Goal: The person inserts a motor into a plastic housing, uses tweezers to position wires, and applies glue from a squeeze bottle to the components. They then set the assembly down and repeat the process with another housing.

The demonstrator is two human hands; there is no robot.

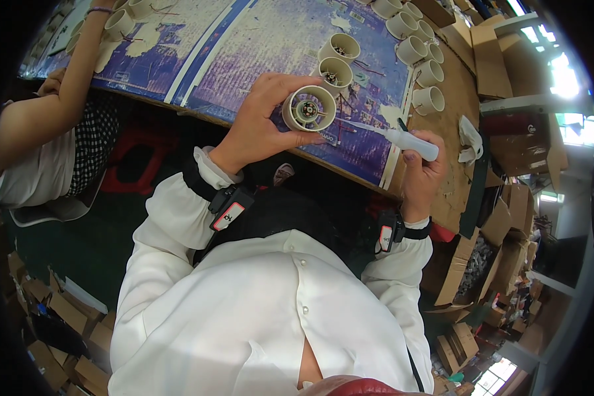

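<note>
Head view takes in a worktop [264,39] with a worn blue and white covering, reaching across the far side; its near edge runs just in front of the person, probably so both hands can work over it without stretching. Co-worker's arm [79,76] lies at the far left, well apart from the hands. On the far right, a cluster of white cups [411,50] lines the border of the covering, likely set there to be within reach yet out of the way of the arms. The left hand [261,122] is curved partly open around one held cup [325,100], fingers on its far side and thumb on its near side, over the worktop's near edge; that side grip seems meant to steady it while leaving its mouth, tilted toward the person, uncovered. The right hand [424,173] is closed around a translucent squeeze bottle [416,145], tipped sideways, apparently to aim it at the cup. Just beyond the held cup stand two more cups [336,63], presumably kept near for easy pick-up. Inside the held cup sits a round dark part [307,111], facing the opening. Smallest is the bottle's thin nozzle [369,127], pointing left; its tip ends near the cup's right side, whether touching I cannot tell.
</note>
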